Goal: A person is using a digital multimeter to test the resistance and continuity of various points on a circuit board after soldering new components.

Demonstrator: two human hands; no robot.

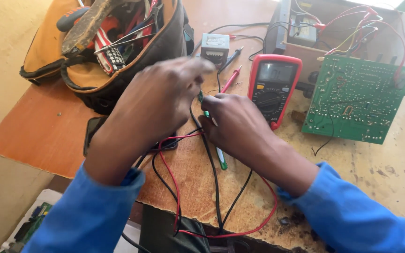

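My left hand [158, 100] and my right hand [237, 124] meet over the middle of a worn wooden table [390, 164]. Between their fingertips sits a small green component [201, 97], pinched from both sides; the left hand is blurred. A green and white pen-like tool [221, 158] lies under the right hand. Red and black test leads [176, 187] loop below the hands. A red multimeter [273, 86] lies just right of the hands, with a red probe [230, 79] beside it.
An open orange and black tool bag [113, 47] full of tools stands at the back left. A small transformer [214, 48] sits behind the hands. A green circuit board [357, 98] leans at the right, wired to an open box [305, 28]. A dark phone [93, 133] lies under my left arm.
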